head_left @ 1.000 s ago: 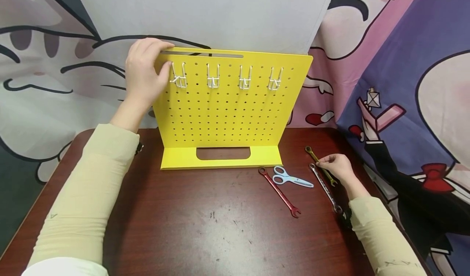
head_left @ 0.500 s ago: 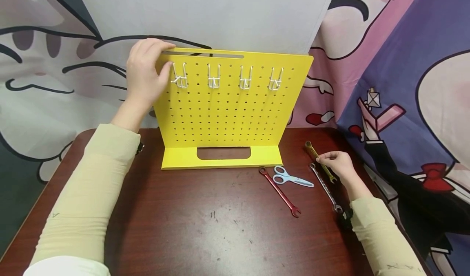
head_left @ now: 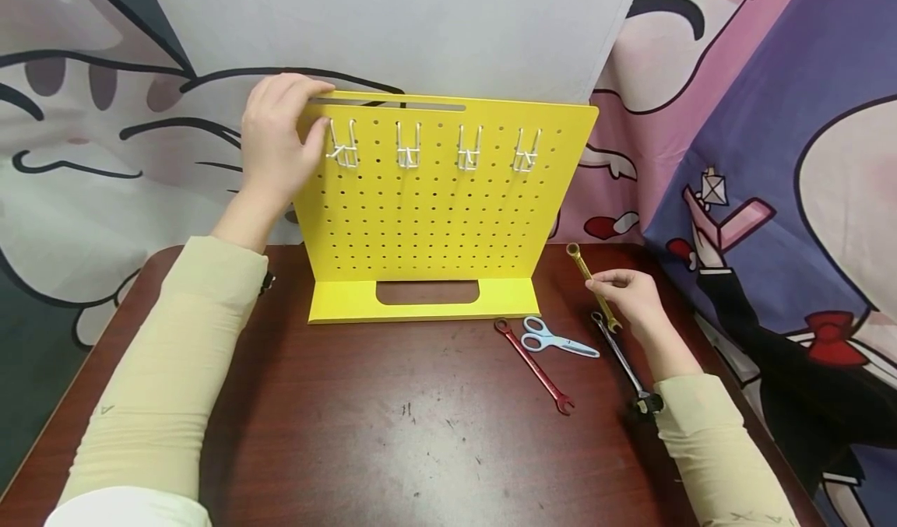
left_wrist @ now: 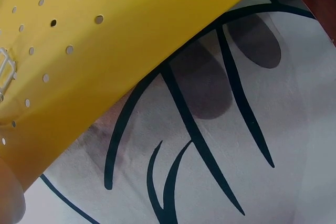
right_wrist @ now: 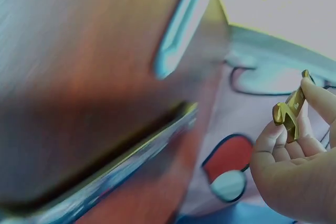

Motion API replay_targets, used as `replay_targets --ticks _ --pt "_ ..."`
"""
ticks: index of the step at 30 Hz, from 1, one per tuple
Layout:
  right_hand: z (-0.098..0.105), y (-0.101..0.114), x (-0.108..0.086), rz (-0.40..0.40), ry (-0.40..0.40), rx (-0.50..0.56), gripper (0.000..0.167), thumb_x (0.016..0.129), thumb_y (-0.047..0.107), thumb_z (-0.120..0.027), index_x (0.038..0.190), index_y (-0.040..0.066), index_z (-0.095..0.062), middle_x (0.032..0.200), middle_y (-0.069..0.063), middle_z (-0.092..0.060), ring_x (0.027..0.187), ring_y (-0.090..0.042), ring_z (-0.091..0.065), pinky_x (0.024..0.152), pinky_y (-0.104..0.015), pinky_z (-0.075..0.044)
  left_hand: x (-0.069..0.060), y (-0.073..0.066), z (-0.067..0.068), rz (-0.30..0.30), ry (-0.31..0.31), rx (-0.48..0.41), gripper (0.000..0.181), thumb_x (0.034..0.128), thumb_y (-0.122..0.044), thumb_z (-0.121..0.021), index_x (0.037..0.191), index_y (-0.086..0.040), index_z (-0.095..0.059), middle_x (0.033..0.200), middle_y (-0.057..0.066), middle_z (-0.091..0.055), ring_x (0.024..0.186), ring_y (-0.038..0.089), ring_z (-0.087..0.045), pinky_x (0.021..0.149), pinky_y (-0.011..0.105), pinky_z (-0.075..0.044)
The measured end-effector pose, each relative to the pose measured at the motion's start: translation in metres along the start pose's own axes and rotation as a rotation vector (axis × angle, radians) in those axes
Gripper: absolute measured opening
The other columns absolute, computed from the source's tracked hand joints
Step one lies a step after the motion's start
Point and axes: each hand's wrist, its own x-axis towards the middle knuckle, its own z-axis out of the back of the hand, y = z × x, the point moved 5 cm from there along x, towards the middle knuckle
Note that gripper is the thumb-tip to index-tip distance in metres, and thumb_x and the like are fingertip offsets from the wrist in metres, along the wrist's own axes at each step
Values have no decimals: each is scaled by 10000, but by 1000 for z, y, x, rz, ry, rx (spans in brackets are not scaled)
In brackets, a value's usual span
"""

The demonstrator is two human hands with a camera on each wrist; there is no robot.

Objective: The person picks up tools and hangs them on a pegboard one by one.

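A yellow pegboard [head_left: 427, 223] stands upright at the back of the table, with several white wire hooks [head_left: 408, 157] in a row near its top. My left hand [head_left: 276, 134] grips its upper left corner, thumb in front and fingers over the top edge. To the right of the board, my right hand [head_left: 631, 297] pinches a gold wrench [head_left: 589, 278] by its middle; in the right wrist view the wrench's open end [right_wrist: 286, 116] points at the camera. Below that hand a silver wrench [head_left: 620, 356] lies on the table, its lower end partly hidden by the wrist.
Light blue scissors [head_left: 557, 342] and a red wrench [head_left: 534, 367] lie side by side just in front of the board's right foot. The brown table [head_left: 364, 426] ends at cartoon-printed cloth [head_left: 743, 161] on the back and right.
My right hand has lifted the gold wrench off the table and carried it up and leftward, toward the board. The left hand keeps its hold on the corner.
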Motion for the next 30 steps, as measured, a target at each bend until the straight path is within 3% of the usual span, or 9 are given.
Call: replay_targets --ticks 11,16,21,30 --pt "-18 54 -10 92 -16 197 215 975 185 -770 1117 24 -763 780 258 -697 821 3 -619 798 -192 -525 1 0 -1 2 2 -4 294 987 -7 -667 1264 -71 -742 1284 139 -734 1288 344 -609 1249 383 -388" --pt "-28 80 -16 150 -13 277 31 958 154 -789 971 180 -799 801 231 -719 836 -18 -633 776 -166 -525 1 2 0 6 4 -4 293 993 -13 -665 1269 -73 -739 1289 139 -732 1298 342 -605 1253 382 -382" --pt "-36 100 -19 205 -14 379 197 950 103 -783 865 281 -790 803 185 -729 839 -36 -634 759 -168 -537 1 3 -1 12 8 -3 293 994 -16 -665 1272 -72 -738 1293 137 -731 1300 342 -603 1258 377 -377" --pt "-45 133 -23 265 -8 605 315 958 -13 -725 821 260 -806 767 136 -735 749 -35 -620 700 -174 -523 1 3 -2 16 6 -11 292 993 -15 -661 1269 -71 -739 1289 142 -730 1299 344 -601 1262 380 -371"
